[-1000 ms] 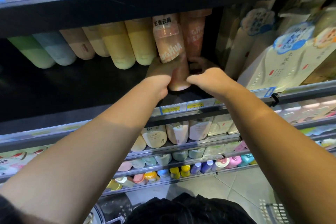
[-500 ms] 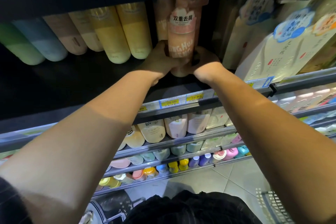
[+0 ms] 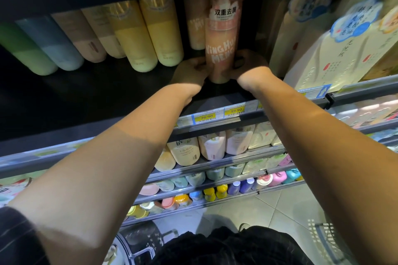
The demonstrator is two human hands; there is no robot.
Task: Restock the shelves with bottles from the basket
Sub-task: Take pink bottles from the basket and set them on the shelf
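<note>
A tall peach-pink bottle [image 3: 221, 34] with white lettering stands upright on the dark shelf [image 3: 90, 101], in front of another peach bottle [image 3: 196, 21]. My left hand [image 3: 190, 72] grips its base from the left and my right hand [image 3: 247, 66] grips it from the right. Both hands are deep inside the shelf. A corner of the basket [image 3: 323, 236] shows at the bottom right on the floor.
Yellow bottles [image 3: 148, 34], beige, blue and green ones line the shelf to the left. Cream boxed packs [image 3: 336, 49] crowd the right side. Price tags [image 3: 219, 114] run along the shelf rail. Lower shelves hold several more bottles [image 3: 213, 146]. The upper shelf board hangs close above.
The peach bottle went from tilted to upright and moved deeper onto the shelf. Both hands slid down to its base.
</note>
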